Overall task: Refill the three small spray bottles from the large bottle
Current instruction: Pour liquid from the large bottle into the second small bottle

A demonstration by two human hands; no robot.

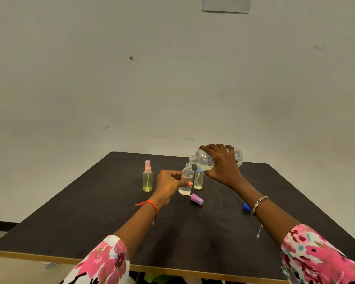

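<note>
Pouring from the large bottle (205, 160) into the uncapped small spray bottle (186, 180)
Keep the mouths aligned and tilt slowly. The right hand (221, 165) grips the tipped large bottle; the left hand (168, 184) curls round the clear small one, upright on the table (111, 212), seemingly half full, its purple spray cap (196, 199) just beside

The right hand (223, 165) covers the middle of the large bottle (203, 158), and its label print is too small to read. That bottle hides the top of the blue-collared spray bottle (198, 180). The left hand (168, 184) hides part of the open spray bottle (187, 177). A blue thing (246, 206) at the right of the frame sits mostly behind the right forearm (275, 214). The top edge cuts off a sheet (225, 4) at upper right.
</note>
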